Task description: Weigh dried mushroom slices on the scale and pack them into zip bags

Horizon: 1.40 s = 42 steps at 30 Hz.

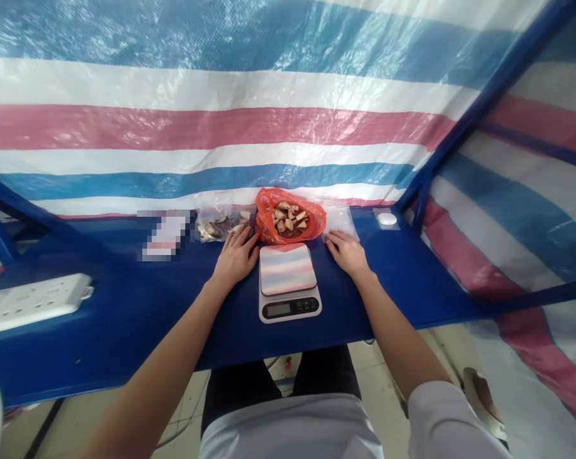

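Two open hands lie flat on the blue table (pixel 125 306) in my feed, fingers gripping nothing, the left hand (pixel 235 256) by a clear plastic bag (pixel 217 224), the right hand (pixel 348 253) near a kitchen scale (pixel 288 280).

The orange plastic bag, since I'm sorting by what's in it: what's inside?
The orange plastic bag holds pale tan and brown chunks, possibly dried food. Only the top layer shows through the opening; anything lower is covered by the bag's folds.
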### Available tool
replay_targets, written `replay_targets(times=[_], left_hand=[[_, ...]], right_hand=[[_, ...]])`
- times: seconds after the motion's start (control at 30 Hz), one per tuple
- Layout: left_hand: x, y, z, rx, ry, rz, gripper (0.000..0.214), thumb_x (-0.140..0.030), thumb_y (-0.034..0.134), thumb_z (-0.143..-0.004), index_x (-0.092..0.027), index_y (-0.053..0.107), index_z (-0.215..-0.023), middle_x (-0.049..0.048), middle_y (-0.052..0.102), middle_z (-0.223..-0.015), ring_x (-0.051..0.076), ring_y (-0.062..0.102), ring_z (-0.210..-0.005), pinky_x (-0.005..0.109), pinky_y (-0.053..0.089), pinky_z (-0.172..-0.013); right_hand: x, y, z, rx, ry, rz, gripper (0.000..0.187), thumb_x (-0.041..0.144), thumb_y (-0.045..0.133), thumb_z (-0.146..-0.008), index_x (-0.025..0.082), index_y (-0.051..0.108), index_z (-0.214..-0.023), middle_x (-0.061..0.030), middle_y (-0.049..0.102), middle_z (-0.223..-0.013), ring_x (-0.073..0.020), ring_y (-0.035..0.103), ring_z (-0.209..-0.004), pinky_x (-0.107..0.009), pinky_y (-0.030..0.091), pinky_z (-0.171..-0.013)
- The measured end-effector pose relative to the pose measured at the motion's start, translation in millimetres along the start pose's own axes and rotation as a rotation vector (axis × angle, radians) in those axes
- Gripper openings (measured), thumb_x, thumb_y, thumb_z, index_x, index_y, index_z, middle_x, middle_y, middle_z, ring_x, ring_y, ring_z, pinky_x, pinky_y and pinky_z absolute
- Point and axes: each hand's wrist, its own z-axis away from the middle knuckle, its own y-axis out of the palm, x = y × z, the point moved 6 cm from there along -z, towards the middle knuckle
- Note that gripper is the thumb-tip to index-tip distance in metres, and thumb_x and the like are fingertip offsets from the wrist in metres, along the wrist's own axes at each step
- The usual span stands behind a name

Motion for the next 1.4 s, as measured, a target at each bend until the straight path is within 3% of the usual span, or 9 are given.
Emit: replay_targets(times=[0.33, 0.57, 0.73, 0.93, 1.1, 1.2, 1.3, 1.4], left_hand=[[1, -0.8, 0, -0.047, -0.014, 0.016, 0.048, -0.038, 0.042, -0.098, -0.015, 0.069, -0.131, 0.0175, 0.058, -0.148, 0.034, 0.043, -0.148, 0.056, 0.031, -0.123], [2, -0.3, -1, -0.03, -0.041, 0.08, 0.045, -0.036, 0.046, -0.097, -0.017, 0.068, -0.132, 0.0179, 0.057, -0.148, 0.035, 0.041, -0.149, 0.06, 0.027, -0.123], [2, -4.9, 0, -0.057, -0.029, 0.097, 0.044, -0.036, 0.045, -0.097, -0.016, 0.068, -0.129, 0.0172, 0.06, -0.145, 0.034, 0.043, -0.147, 0.059, 0.028, -0.123], [3, -23.0, 2, -0.184, -0.021, 0.215, 0.041, -0.036, 0.044, -0.096, -0.015, 0.07, -0.12, 0.0174, 0.066, -0.136, 0.032, 0.052, -0.14, 0.059, 0.031, -0.121], [-27, -56.3, -4, -0.264, 0.052, 0.361, 0.034, -0.038, 0.049, -0.096, -0.02, 0.071, -0.114, 0.0125, 0.071, -0.126, 0.028, 0.056, -0.134, 0.05, 0.041, -0.117], [-56, -75.6, -10, -0.267, 0.044, 0.49, 0.033, -0.041, 0.053, -0.095, -0.018, 0.075, -0.105, 0.0123, 0.075, -0.112, 0.027, 0.067, -0.113, 0.043, 0.048, -0.107], [-73, -74.7, -16, -0.129, -0.114, 0.679, 0.04, -0.049, 0.055, -0.096, -0.019, 0.077, -0.082, 0.0082, 0.076, -0.083, 0.023, 0.07, -0.081, 0.035, 0.054, -0.084], [-81, -59.3, -18, 0.045, -0.289, 0.948, 0.055, -0.063, 0.056, -0.092, -0.019, 0.076, -0.065, 0.0081, 0.074, -0.067, 0.02, 0.066, -0.065, 0.03, 0.051, -0.065]], right_hand=[[2, -14, 4, -0.133, 0.021, -0.09, 0.033, 0.032, 0.049, -0.101, 0.027, 0.078, -0.114, -0.0049, 0.077, -0.122, -0.024, 0.069, -0.122, -0.039, 0.055, -0.105], [-11, -30, 6, -0.255, 0.194, -0.213, 0.034, 0.041, 0.052, -0.097, 0.027, 0.08, -0.11, -0.0061, 0.08, -0.11, -0.0275, 0.077, -0.102, -0.037, 0.06, -0.091], [-14, -51, -1, -0.345, 0.287, -0.469, 0.04, 0.049, 0.052, -0.096, 0.022, 0.081, -0.103, -0.0085, 0.08, -0.111, -0.0278, 0.076, -0.103, -0.038, 0.058, -0.095], [-1, -74, -11, -0.429, 0.366, -0.867, 0.051, 0.06, 0.062, -0.087, 0.014, 0.079, -0.104, -0.0093, 0.081, -0.095, -0.0252, 0.076, -0.087, -0.037, 0.063, -0.078], [30, -87, -18, -0.377, 0.371, -1.139, 0.044, 0.057, 0.074, -0.078, 0.017, 0.079, -0.098, -0.0048, 0.08, -0.091, -0.0224, 0.074, -0.083, -0.032, 0.062, -0.069], [49, -89, -22, -0.351, 0.377, -1.213, 0.042, 0.055, 0.077, -0.074, 0.019, 0.08, -0.095, -0.0047, 0.08, -0.094, -0.023, 0.074, -0.083, -0.033, 0.062, -0.069], [68, -85, -27, -0.315, 0.364, -1.305, 0.041, 0.055, 0.077, -0.074, 0.02, 0.079, -0.094, -0.0048, 0.08, -0.094, -0.0255, 0.075, -0.088, -0.037, 0.063, -0.073], [85, -79, -29, -0.287, 0.342, -1.405, 0.039, 0.055, 0.076, -0.074, 0.021, 0.078, -0.092, -0.0045, 0.079, -0.093, -0.0249, 0.075, -0.088, -0.036, 0.063, -0.073]])
